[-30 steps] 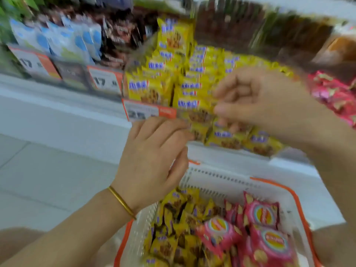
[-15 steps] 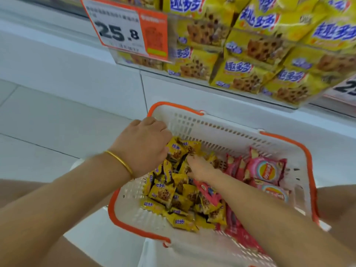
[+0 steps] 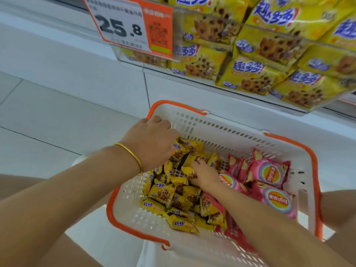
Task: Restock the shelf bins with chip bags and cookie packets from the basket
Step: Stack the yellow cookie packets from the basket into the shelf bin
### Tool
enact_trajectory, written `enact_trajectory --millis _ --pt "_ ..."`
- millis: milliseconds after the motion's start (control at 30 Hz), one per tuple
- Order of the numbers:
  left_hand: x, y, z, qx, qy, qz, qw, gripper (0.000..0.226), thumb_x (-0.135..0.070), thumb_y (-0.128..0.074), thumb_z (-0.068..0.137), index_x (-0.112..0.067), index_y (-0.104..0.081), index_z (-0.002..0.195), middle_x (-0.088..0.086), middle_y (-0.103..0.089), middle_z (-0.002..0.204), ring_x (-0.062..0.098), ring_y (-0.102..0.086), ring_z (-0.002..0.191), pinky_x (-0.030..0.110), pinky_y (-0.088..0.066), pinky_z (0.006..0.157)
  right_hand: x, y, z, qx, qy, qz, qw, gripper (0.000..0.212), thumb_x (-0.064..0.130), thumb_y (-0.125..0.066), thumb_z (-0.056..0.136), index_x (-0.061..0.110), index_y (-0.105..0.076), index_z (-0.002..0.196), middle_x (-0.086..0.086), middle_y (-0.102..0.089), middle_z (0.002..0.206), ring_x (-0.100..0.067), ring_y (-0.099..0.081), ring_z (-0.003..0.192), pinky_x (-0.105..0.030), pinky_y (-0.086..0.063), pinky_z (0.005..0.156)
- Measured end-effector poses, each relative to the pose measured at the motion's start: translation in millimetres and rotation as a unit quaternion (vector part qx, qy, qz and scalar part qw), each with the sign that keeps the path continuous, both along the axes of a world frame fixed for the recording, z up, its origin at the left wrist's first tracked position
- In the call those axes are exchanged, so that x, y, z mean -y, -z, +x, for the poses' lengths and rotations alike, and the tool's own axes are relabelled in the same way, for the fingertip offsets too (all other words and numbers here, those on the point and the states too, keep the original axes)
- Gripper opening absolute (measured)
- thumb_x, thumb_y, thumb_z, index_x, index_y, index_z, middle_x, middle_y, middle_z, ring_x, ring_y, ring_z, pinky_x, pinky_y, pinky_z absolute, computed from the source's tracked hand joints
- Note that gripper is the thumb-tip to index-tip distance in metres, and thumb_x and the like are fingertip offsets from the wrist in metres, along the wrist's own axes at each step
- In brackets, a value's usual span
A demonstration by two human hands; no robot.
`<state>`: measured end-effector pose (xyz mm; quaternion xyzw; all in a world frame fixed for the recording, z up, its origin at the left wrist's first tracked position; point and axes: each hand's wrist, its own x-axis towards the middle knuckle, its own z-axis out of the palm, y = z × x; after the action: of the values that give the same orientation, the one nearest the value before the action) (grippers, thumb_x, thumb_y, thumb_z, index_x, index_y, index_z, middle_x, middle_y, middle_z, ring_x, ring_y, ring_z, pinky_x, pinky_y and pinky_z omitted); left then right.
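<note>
A white basket with an orange rim sits below me. It holds several small yellow cookie packets on the left and pink chip bags on the right. My left hand, with a gold bangle on its wrist, grips yellow packets at the basket's far left corner. My right hand reaches into the middle of the pile, and its fingers curl around a yellow packet. Above, the clear shelf bin is stacked with the same yellow cookie packets.
An orange and white price tag reading 25.8 hangs on the bin's front at the upper left. The white shelf base runs behind the basket. Pale floor tiles lie to the left.
Both hands came down from the shelf bin into the basket. Since half a second ago they dug further into the yellow packets, the right hand closing on one.
</note>
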<state>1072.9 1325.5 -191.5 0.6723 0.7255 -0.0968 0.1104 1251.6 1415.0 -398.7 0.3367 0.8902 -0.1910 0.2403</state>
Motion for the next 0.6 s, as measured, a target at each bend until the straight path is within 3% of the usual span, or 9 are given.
enact_trajectory --millis 67,100,200,267,367,467,533,600 --pt "0.3 -0.6 1.3 0.011 -0.004 -0.016 1.0 0.034 -0.035 -0.033 0.097 -0.022 -0.052 0.123 -0.001 -0.052 0.124 0.019 -0.044 0.118 0.037 -0.04 0.099 -2.2 -21.3 1.3 -0.111 0.116 -0.033 0.986 0.044 0.031 -0.067 0.086 0.018 -0.048 0.123 -0.001 -0.056 0.118 -0.023 -0.058 0.104 -0.037 -0.047 0.081" --pt "-0.2 -0.8 1.9 0.024 -0.01 -0.026 0.999 0.034 -0.035 -0.035 0.097 -0.021 -0.052 0.123 -0.001 -0.052 0.124 0.02 -0.045 0.118 0.037 -0.04 0.099 -4.6 -35.0 1.1 -0.171 0.202 -0.083 0.961 0.044 0.028 -0.07 0.084 0.016 -0.049 0.121 0.002 -0.058 0.112 -0.021 -0.059 0.101 -0.038 -0.049 0.082" --pt "-2.8 -2.7 3.1 0.084 -0.049 -0.047 0.994 0.036 -0.033 -0.041 0.096 -0.02 -0.048 0.128 0.002 -0.053 0.126 0.022 -0.046 0.119 0.039 -0.041 0.098 -12.0 -84.1 0.7 -0.294 0.406 -0.278 0.82 0.044 0.016 -0.076 0.078 0.014 -0.053 0.115 -0.003 -0.065 0.103 -0.021 -0.066 0.092 -0.035 -0.055 0.079" --pt "-5.8 -4.4 4.4 0.14 -0.077 -0.056 0.986 0.044 -0.036 -0.046 0.095 -0.019 -0.041 0.136 0.005 -0.05 0.133 0.023 -0.047 0.121 0.039 -0.04 0.1 -12.7 -113.8 0.8 -0.327 0.442 -0.396 0.735 0.043 0.012 -0.076 0.076 0.01 -0.054 0.114 -0.009 -0.069 0.099 -0.024 -0.068 0.086 -0.035 -0.056 0.078" --pt "-12.1 -10.8 7.8 0.258 -0.134 -0.062 0.955 0.056 -0.043 -0.054 0.091 -0.019 -0.036 0.139 0.004 -0.048 0.134 0.02 -0.053 0.114 0.033 -0.044 0.096 -6.2 -152.5 0.1 -0.376 0.434 -0.492 0.654 0.047 0.011 -0.074 0.068 0.008 -0.053 0.11 -0.013 -0.071 0.097 -0.028 -0.068 0.086 -0.04 -0.056 0.082" --pt "-14.4 -24.2 13.3 0.38 -0.177 -0.026 0.908 0.04 -0.035 -0.062 0.088 -0.022 -0.049 0.123 0.0 -0.053 0.12 0.016 -0.062 0.091 0.026 -0.052 0.079 2.7 -187.6 0.2 -0.391 0.407 -0.512 0.648 0.047 0.012 -0.072 0.067 0.008 -0.054 0.111 -0.013 -0.068 0.102 -0.027 -0.067 0.091 -0.041 -0.055 0.085" --pt "-13.1 -37.9 14.4 0.432 -0.168 0.008 0.886 0.024 -0.027 -0.066 0.087 -0.024 -0.056 0.108 0.001 -0.059 0.111 0.018 -0.066 0.089 0.029 -0.058 0.072 6.4 -210.6 3.7 -0.406 0.397 -0.495 0.657 0.032 0.016 -0.071 0.07 0.011 -0.06 0.1 -0.007 -0.071 0.094 -0.023 -0.067 0.089 -0.044 -0.054 0.086" --pt "-9.2 -56.7 12.6 0.46 -0.142 0.031 0.876 0.019 -0.021 -0.067 0.085 -0.024 -0.06 0.102 -0.005 -0.062 0.106 0.011 -0.064 0.094 0.031 -0.057 0.074 9.8 -239.9 8.3 -0.412 0.363 -0.444 0.708 0.026 0.023 -0.069 0.071 0.014 -0.061 0.094 -0.002 -0.07 0.09 -0.017 -0.068 0.085 -0.04 -0.057 0.077"
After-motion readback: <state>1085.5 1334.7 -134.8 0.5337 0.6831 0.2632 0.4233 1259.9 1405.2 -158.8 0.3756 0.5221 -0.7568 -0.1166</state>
